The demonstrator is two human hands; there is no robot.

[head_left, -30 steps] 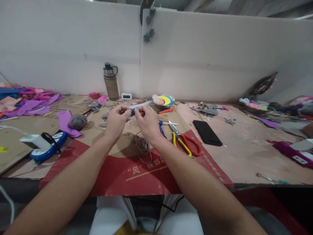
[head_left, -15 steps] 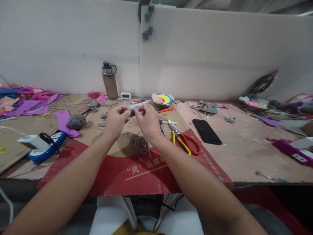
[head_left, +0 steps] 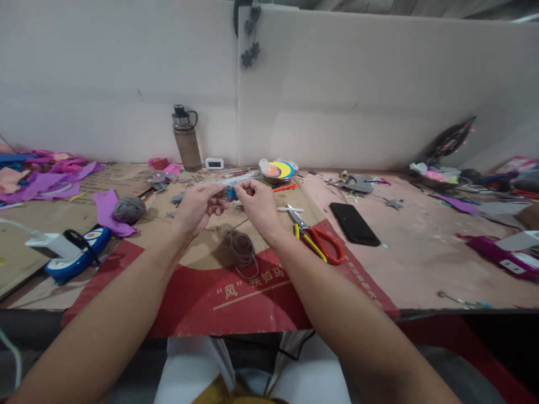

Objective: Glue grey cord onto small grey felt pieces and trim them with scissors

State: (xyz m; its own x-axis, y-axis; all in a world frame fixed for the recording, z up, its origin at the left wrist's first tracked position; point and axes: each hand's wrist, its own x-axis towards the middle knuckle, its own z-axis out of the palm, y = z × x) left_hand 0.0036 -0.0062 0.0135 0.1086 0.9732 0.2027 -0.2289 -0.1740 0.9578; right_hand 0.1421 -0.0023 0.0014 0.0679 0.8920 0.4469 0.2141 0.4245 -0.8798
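Between my two hands, above the middle of the table, is a small blue piece [head_left: 231, 193], too small to make out its kind. My right hand [head_left: 257, 205] pinches it from the right, thumb and forefinger together. On its other side, my left hand [head_left: 201, 206] has its thumb and forefinger at the piece, the other fingers curled below. Under the hands lies a loose coil of grey-brown cord [head_left: 241, 248]. Scissors [head_left: 314, 235] with red handles rest to the right of my right wrist, beside a yellow-handled tool [head_left: 312, 246] and a white stick [head_left: 290, 210].
A black phone [head_left: 354, 224] lies to the right. Grey yarn ball [head_left: 129, 210], purple cloth [head_left: 110, 209] and a blue power strip [head_left: 80, 255] are at left. A bottle [head_left: 186, 140] and a bowl [head_left: 278, 178] stand by the wall. Red-printed cardboard [head_left: 189, 314] covers the table's front.
My left hand has shifted slightly left and its lower fingers have loosened. More of the blue piece shows between the hands. The view has tilted a little.
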